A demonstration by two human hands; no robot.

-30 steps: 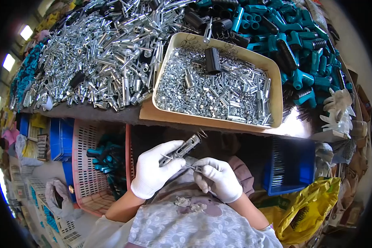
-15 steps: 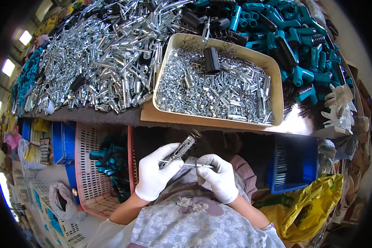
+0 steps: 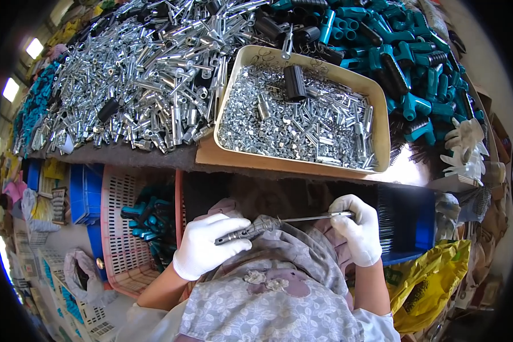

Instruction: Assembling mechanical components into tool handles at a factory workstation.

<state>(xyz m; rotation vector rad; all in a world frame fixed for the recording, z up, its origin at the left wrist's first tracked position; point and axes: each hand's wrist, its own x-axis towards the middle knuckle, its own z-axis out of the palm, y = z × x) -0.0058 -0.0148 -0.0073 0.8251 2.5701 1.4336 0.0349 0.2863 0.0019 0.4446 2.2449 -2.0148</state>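
Note:
In my gloved left hand (image 3: 208, 245) is a slotted metal sleeve (image 3: 239, 233), lying nearly level with its far end toward the right. A coil spring (image 3: 272, 222) seems to show at that end, though it blends into the grey patterned apron behind. My right hand (image 3: 358, 229), also in a white glove, pinches a thin metal rod (image 3: 308, 219) by its thicker end. The rod runs left, its tip at the sleeve's spring end; whether it is inside I cannot tell. Both hands are above my lap, below the bench edge.
On the bench, a cream tray (image 3: 389, 137) holds small metal parts. Loose metal sleeves (image 3: 148, 85) are heaped left of it, teal tool handles (image 3: 419, 105) right. Below stand a pink basket (image 3: 115, 228) with teal parts, a blue bin (image 3: 416, 222) with rods, and a yellow bag (image 3: 433, 279).
The sleeve has tipped from pointing up to pointing right. My right hand has moved right and slightly up with the rod, away from my left hand, which has shifted slightly down and left.

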